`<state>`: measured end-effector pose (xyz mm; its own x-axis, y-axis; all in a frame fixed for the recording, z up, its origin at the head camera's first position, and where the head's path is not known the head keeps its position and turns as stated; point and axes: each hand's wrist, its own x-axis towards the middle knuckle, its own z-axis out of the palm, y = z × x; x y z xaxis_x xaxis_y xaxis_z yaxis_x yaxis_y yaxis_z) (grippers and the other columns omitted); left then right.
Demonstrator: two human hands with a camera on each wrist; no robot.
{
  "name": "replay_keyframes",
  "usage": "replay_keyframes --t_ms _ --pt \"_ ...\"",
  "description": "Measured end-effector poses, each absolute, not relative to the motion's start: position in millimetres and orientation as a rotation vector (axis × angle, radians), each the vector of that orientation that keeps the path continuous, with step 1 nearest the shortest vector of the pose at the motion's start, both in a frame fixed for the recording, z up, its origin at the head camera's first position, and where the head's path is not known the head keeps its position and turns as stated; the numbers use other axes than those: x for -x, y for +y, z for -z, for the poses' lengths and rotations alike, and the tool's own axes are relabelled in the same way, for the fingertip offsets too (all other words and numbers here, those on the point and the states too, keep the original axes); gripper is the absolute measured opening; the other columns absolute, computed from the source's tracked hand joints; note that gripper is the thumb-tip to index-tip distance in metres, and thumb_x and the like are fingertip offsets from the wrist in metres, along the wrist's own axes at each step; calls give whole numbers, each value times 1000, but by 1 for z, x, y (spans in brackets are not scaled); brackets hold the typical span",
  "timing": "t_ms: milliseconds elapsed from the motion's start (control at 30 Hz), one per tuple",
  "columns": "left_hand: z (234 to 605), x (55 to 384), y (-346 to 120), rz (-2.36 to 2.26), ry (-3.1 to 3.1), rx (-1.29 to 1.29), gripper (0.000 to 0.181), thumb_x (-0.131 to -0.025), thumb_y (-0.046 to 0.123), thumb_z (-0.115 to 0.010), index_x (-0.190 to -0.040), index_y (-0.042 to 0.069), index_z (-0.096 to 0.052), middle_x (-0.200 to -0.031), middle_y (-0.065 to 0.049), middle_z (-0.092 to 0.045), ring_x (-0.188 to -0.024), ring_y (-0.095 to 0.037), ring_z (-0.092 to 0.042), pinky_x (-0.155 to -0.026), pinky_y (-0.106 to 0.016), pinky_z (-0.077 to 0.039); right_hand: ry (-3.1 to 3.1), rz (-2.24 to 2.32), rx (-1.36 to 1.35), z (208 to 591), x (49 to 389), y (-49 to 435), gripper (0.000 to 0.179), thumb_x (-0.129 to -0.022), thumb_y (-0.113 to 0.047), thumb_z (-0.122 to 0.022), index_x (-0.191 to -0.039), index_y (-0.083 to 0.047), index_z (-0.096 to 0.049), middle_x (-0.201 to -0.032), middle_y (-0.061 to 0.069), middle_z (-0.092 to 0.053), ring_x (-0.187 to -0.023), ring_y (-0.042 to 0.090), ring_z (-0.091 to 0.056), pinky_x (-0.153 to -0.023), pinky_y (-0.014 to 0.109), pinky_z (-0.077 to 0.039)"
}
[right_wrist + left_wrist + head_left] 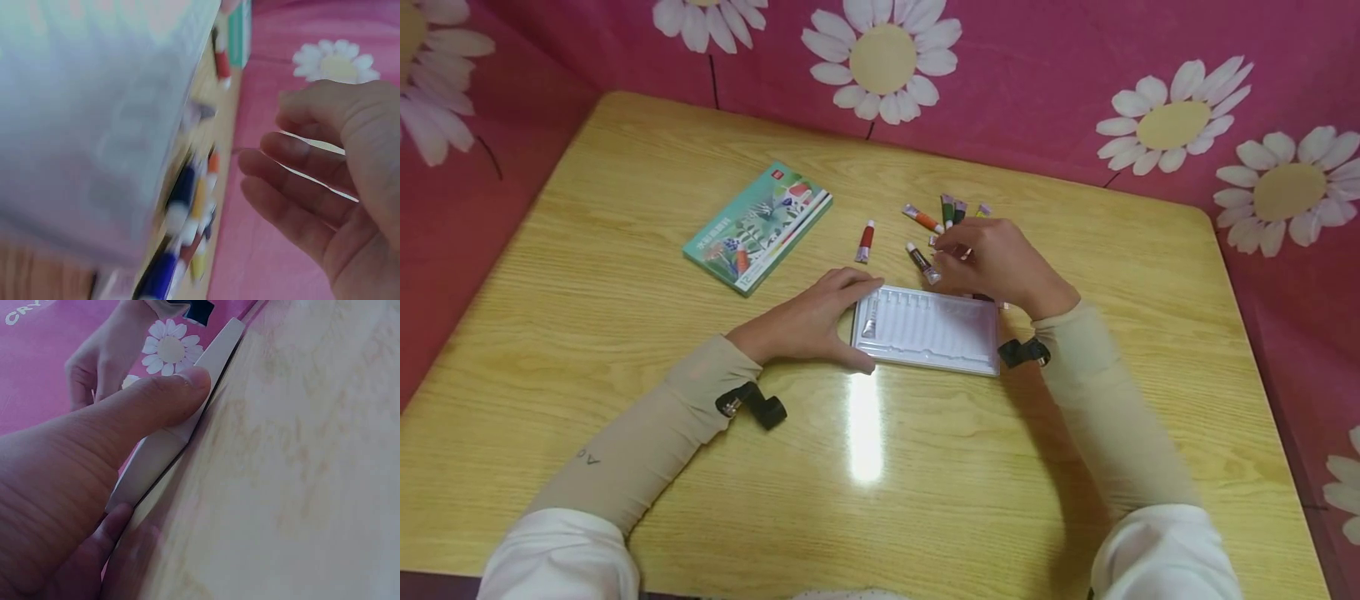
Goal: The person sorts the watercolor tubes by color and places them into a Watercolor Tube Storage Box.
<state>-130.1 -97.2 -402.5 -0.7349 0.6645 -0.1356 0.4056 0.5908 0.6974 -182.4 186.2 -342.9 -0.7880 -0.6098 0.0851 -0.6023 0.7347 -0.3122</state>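
Note:
A white plastic tray (936, 333) with narrow slots lies on the table, one paint tube (870, 319) in its leftmost slot. My left hand (816, 321) grips the tray's left end, thumb along the near side and fingers at the far side; the left wrist view shows the thumb against the tray's white wall (153, 459). Over the loose paint tubes behind the tray is my right hand (1003, 262). In the right wrist view its fingers (300, 212) are loosely bent with nothing between them. A dark tube (919, 257) lies just left of that hand, which hides some others.
A red tube (866, 242) lies apart behind the tray. Orange (922, 218) and green (947, 210) tubes lie farther back, among several more. At the left is a flat green paint box (752, 233). Pink flowered cloth (1015, 92) stands behind the wooden table (760, 500).

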Motion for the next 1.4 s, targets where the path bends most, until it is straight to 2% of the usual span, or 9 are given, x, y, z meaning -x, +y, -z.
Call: replay_keyframes --t_ms 200,433,600,700,833,1067,1233,1400 --pt "402 130 -97 -916 2428 -836 118 -72 61 -88 -165 19 -29 -166 -3 -30 -154 -23 -29 -127 -46 -33 2965 457 886 347 195 206 20 -96 -15 -71 -111 -3 -76 -102 13 -73 -93 27 -71 -81 45 -61" --pt "404 131 -96 -911 2421 -830 118 -72 62 -87 -165 21 -28 -167 -3 -29 -154 -23 -28 -127 -47 -33 3086 488 709 356 211 226 24 -100 -14 -65 -119 -1 -73 -120 19 -67 -110 36 -63 -97 53 -54" --pt "404 131 -96 -907 2423 -843 118 -72 62 -87 -165 20 -28 -167 -3 -30 -153 -23 -29 -127 -47 -33 3120 573 588 361 218 237 27 -100 -11 -57 -121 -2 -72 -127 19 -64 -116 38 -58 -100 54 -50" --pt "405 131 -96 -901 2427 -841 118 -72 62 -87 -165 20 -28 -167 -3 -30 -154 -22 -28 -127 -46 -33 3112 588 547 361 221 239 27 -101 -10 -57 -123 -2 -72 -130 18 -63 -118 38 -58 -102 54 -50" --pt "405 131 -96 -891 2425 -830 118 -72 63 -87 -165 21 -27 -167 -2 -29 -154 -22 -28 -128 -46 -33 3097 571 547 363 226 239 27 -100 -8 -60 -124 -2 -71 -129 18 -65 -118 38 -59 -104 54 -50" --pt "404 131 -97 -895 2423 -832 118 -73 63 -87 -165 21 -27 -167 -3 -29 -154 -22 -28 -128 -46 -33 2970 440 628 366 234 231 26 -100 -10 -64 -125 -4 -72 -124 16 -68 -107 33 -65 -98 51 -56" --pt "405 132 -98 -893 2420 -834 118 -73 64 -85 -165 21 -27 -168 -2 -28 -154 -22 -27 -128 -47 -33 2911 300 648 365 239 223 20 -102 -8 -62 -117 -5 -74 -123 15 -68 -113 32 -63 -103 51 -55" --pt "405 132 -98 -896 2417 -836 117 -73 64 -85 -165 21 -27 -167 -2 -28 -154 -22 -27 -128 -47 -33 2883 208 601 364 242 218 22 -101 -7 -62 -118 -4 -75 -125 17 -67 -118 35 -59 -107 52 -53"
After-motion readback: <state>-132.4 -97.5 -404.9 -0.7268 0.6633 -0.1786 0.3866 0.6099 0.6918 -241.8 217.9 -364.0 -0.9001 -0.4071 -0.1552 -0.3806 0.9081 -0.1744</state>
